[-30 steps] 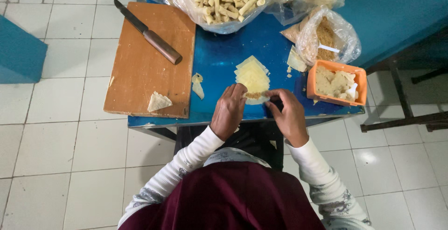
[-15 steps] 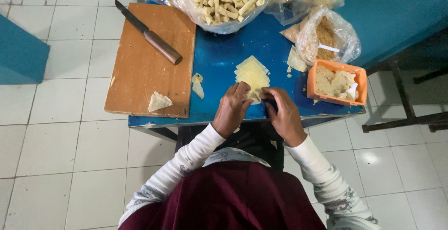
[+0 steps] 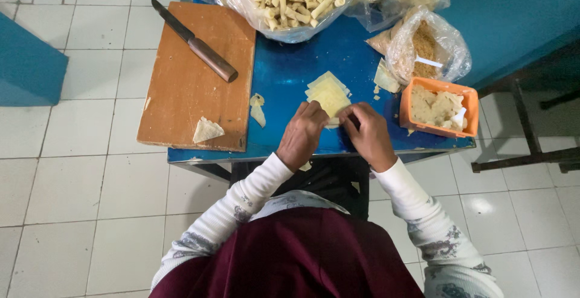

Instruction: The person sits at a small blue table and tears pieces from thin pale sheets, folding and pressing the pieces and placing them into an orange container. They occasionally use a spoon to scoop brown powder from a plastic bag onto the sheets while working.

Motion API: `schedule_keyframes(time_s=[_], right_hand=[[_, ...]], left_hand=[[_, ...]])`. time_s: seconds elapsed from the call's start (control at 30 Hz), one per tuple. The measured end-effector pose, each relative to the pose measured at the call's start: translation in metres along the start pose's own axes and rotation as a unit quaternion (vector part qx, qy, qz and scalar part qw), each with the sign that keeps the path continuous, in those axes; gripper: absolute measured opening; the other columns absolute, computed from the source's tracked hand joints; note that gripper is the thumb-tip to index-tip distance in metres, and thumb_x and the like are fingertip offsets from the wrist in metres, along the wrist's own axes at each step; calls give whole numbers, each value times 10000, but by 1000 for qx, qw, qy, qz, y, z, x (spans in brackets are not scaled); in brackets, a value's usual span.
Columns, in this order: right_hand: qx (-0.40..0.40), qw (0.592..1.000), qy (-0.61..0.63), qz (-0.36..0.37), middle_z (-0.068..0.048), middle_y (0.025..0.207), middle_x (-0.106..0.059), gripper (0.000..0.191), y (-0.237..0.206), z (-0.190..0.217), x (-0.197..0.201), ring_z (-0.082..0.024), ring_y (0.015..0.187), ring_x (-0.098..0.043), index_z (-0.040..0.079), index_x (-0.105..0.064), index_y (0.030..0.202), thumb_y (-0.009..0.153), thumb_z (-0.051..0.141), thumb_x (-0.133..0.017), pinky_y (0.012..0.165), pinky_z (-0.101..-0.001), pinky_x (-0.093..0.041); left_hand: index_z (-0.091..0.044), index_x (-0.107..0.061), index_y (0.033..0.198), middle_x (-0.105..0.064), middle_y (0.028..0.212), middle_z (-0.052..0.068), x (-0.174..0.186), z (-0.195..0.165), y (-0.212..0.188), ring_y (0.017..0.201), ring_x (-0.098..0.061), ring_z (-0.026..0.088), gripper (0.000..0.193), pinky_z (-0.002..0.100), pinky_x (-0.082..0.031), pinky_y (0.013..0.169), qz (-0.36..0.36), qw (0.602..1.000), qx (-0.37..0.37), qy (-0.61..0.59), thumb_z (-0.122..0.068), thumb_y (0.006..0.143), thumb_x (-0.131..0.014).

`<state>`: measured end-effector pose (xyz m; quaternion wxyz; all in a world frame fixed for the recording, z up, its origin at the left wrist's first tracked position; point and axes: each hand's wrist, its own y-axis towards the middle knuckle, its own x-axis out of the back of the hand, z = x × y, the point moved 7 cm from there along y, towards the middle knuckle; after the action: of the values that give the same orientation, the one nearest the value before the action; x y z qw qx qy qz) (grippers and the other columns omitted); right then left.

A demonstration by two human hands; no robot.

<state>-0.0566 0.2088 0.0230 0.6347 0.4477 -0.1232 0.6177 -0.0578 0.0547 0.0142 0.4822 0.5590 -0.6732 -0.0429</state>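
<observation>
Both hands work at the near edge of the blue table (image 3: 290,74): left hand (image 3: 303,135) and right hand (image 3: 368,133) curl narrowly, pinching a pale wrapper (image 3: 334,121) below the wrapper stack (image 3: 328,95). Left lies a cutting board (image 3: 193,86) with a knife (image 3: 196,49); right, an orange tub (image 3: 438,107).

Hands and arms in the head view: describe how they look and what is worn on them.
Both the left hand and the right hand are bare, with no gloves; any rings are too small to tell. Each arm wears a long white sleeve with a faint grey printed pattern and a snug ribbed cuff at the wrist.
</observation>
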Motion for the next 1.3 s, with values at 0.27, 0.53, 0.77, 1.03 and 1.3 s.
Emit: schedule_keyframes(time_s=[0.27,0.53,0.77,1.03,1.3], right_hand=[[99,990,-75,-70,-126,989,-673,114,-3,28,-1,-356,964,-626,34,-708,1010,903,-4,-697,810,-447,-501],[158,982,-96,-32,-103,1016,-689,151,-12,36,-2,-324,958,-642,30,-723,1019,869,39,-745,831,-428,-512],[163,983,-87,-19,-86,980,-715,119,-4,31,-2,-302,939,-658,42,-713,972,879,83,-776,805,-413,-523],[142,987,-73,-7,-94,960,-693,134,4,21,-5,-314,935,-643,35,-715,947,881,121,-794,809,-417,-521],[163,969,-183,-43,-87,1049,-656,230,-13,41,-6,-302,981,-581,41,-718,1094,872,12,-666,851,-420,-453]], left_hand=[[-5,-621,884,-590,923,143,-5,13,16,923,-572,352,51,452,-490,801,4,1000,19,-20,30,854,-598],[32,-602,904,-550,1015,164,-3,8,10,983,-597,369,115,448,-506,815,38,996,-2,-80,-31,835,-669],[1,-603,891,-568,1009,153,-7,22,18,967,-623,362,29,429,-524,803,48,990,19,-134,20,891,-626],[-2,-577,904,-569,965,158,-4,25,23,923,-610,398,44,457,-492,748,96,985,-4,-141,1,887,-618],[17,-524,895,-533,996,187,5,15,21,935,-613,402,82,466,-505,752,12,999,-9,-48,8,897,-606]])
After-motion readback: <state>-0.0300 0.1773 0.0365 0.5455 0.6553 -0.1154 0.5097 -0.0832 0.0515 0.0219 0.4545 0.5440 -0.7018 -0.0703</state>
